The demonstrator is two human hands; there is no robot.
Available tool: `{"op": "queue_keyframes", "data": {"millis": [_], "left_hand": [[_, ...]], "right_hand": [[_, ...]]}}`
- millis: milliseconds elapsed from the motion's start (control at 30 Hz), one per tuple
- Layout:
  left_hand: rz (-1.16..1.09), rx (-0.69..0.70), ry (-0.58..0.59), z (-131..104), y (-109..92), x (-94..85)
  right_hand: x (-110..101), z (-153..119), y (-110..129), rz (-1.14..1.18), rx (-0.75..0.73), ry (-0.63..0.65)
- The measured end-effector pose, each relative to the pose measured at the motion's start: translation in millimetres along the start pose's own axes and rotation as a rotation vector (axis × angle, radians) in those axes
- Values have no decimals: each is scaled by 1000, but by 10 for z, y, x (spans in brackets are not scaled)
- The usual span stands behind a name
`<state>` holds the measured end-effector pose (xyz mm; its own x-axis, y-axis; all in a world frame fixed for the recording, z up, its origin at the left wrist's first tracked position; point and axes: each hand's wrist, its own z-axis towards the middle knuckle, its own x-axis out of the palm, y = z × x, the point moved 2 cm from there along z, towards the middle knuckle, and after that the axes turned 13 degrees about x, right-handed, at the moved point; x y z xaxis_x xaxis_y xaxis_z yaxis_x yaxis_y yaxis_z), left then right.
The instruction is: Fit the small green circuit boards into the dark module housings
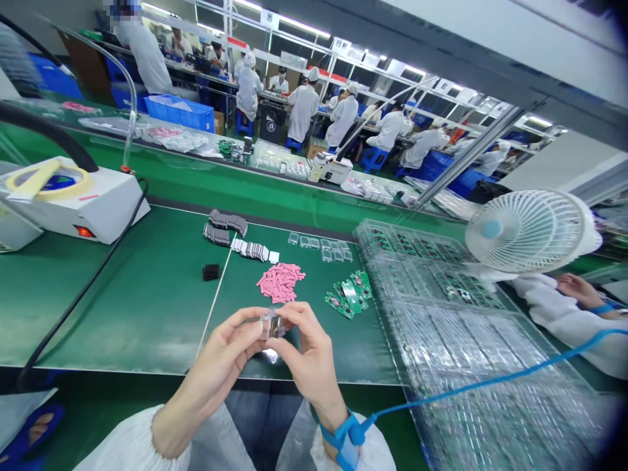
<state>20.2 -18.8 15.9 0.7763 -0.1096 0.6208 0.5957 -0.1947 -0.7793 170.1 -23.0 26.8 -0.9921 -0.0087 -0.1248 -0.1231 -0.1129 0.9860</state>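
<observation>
Between the fingertips of both hands, just above the near edge of the green mat, is a small clear plastic piece with a dark shiny part. My left hand pinches it from the left, and my right hand grips its right side. A blue wrist strap circles my right wrist. Just beyond the fingers lies a heap of pink strips. Green circuit boards overlap to the right of it. Several clear plastic frames are set out farther back, beside a row of white squares.
Stacked clear trays holding boards fill the right side, with a white fan behind. A blue cord crosses over them. Grey-black strips and a black block lie left. A white machine stands far left. A co-worker's sleeve shows right.
</observation>
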Motion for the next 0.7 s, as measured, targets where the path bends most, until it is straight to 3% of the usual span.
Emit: {"op": "queue_keyframes", "data": {"millis": [167, 333, 400, 567, 700], "left_hand": [[20, -3, -22, -5, 2, -32], [-66, -52, -67, 17, 39, -101], [-80, -71, -90, 29, 44, -120], [-117, -100, -114, 36, 44, -149], [-172, -113, -100, 32, 78, -184]], "right_hand": [[17, -20, 76, -222, -20, 64], [-3, 5, 64, -265, 15, 94], [-74, 35, 31, -268, 8, 59], [-374, 198, -173, -461, 13, -189], [-456, 364, -366, -590, 32, -179]]}}
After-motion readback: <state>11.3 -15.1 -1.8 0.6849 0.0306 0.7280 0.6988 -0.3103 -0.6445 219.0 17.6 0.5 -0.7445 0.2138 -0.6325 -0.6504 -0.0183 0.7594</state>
